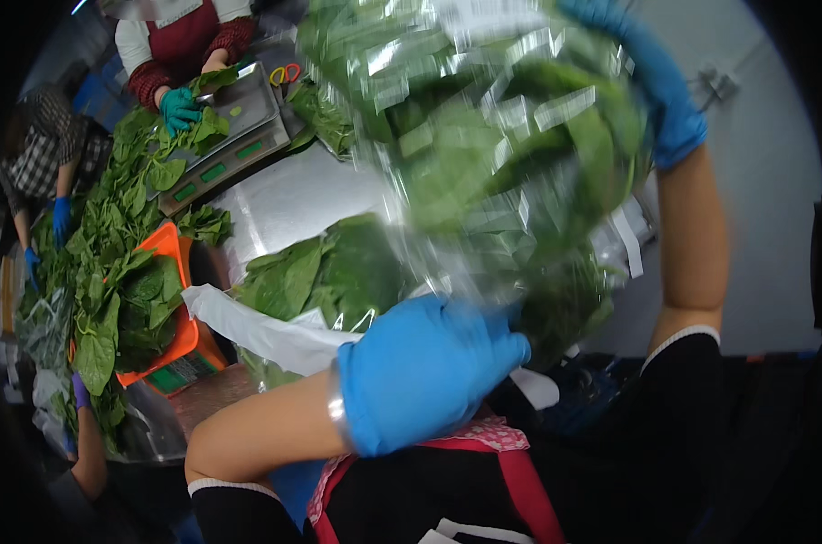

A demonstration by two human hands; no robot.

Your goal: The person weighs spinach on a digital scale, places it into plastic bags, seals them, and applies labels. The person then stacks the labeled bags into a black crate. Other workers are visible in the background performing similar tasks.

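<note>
A large clear plastic bag of leafy greens (479, 149) is held up in front of me, blurred by motion. My left hand (431, 374), in a blue glove, is closed around the gathered end of the bag. At the bag's upper right side, my right hand (649, 75), also blue-gloved, grips it; its fingertips are partly out of the picture. A white label (485, 17) with printing shows at the top of the bag. Below it on the metal table (295, 190) lies another bag of greens (322, 272), next to a white strip (268, 330).
An orange basket (179, 340) of leaves stands left, beside a heap of loose greens (125, 190). Behind is a weighing scale (227, 149), with scissors (285, 73) near it. A co-worker's teal-gloved hand (179, 111) holds leaves there. Other workers' gloved hands reach in at far left.
</note>
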